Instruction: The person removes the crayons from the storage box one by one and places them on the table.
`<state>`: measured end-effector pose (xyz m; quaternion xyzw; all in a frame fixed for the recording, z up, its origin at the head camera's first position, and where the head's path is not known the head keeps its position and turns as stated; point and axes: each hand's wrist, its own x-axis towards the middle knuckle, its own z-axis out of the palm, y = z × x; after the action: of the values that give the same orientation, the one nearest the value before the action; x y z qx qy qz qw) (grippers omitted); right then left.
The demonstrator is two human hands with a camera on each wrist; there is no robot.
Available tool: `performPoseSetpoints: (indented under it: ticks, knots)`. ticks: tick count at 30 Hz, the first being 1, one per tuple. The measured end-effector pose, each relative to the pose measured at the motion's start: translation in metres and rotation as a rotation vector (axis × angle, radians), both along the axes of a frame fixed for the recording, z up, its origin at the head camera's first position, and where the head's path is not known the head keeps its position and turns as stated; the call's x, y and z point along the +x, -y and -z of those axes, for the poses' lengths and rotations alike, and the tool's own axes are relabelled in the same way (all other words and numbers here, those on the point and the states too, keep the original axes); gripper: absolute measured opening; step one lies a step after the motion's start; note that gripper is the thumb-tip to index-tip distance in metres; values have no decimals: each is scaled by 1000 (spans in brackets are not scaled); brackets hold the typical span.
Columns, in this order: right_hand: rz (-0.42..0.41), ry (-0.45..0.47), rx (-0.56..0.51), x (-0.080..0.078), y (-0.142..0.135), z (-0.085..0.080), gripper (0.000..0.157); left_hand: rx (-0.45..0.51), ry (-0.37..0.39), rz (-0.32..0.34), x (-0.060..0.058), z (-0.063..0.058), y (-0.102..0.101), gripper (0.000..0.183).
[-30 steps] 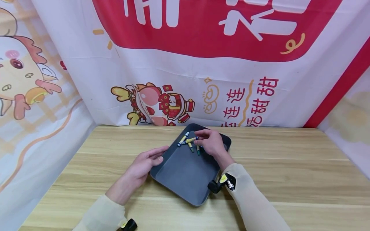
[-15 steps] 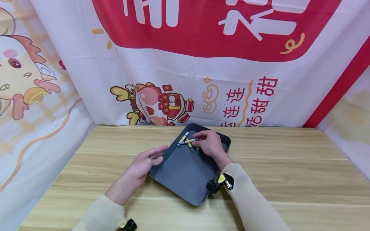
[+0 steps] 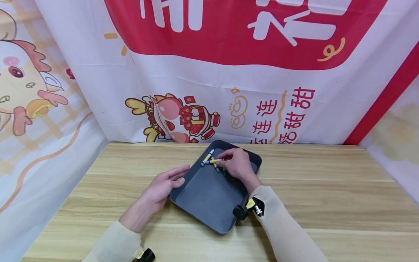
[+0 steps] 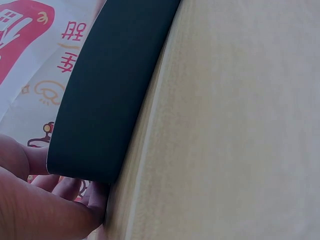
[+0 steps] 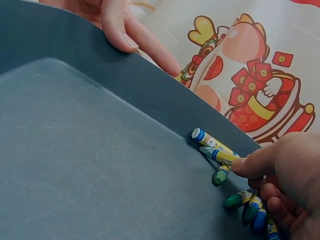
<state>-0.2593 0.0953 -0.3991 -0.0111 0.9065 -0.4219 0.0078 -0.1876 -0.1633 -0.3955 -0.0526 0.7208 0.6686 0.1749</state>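
A dark grey rectangular tray (image 3: pixel 209 200) lies at an angle on the wooden table, with several paper-wrapped crayons inside near its far end. My left hand (image 3: pixel 163 185) grips the tray's left wall, thumb over the rim and fingers outside, also seen from the left hand (image 4: pixel 45 205) in the left wrist view. Inside the tray, my right hand (image 3: pixel 238 163) pinches a yellow-and-blue wrapped crayon with a pale green tip (image 5: pixel 222 156). A blue-and-yellow crayon (image 3: pixel 207 158) lies beside it against the wall. Green-tipped crayons (image 5: pixel 234 201) lie under the right fingers, partly hidden.
The wooden table (image 3: pixel 327 196) reaches back to a white and red printed cloth (image 3: pixel 203 72). Another printed cloth (image 3: pixel 29 145) hangs on the left. A small black camera (image 3: pixel 241 211) on the right wrist sits over the tray's right edge.
My right hand has shifted slightly to the left over the crayons, covering more of a green-tipped one. The left hand and the tray have stayed in place.
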Motion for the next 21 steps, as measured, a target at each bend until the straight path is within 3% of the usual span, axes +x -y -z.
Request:
performPoseSetpoints:
  ticks: [21]
  knots:
    - [144, -103, -214, 12, -13, -11, 12, -1, -7, 6, 0, 0, -1, 50]
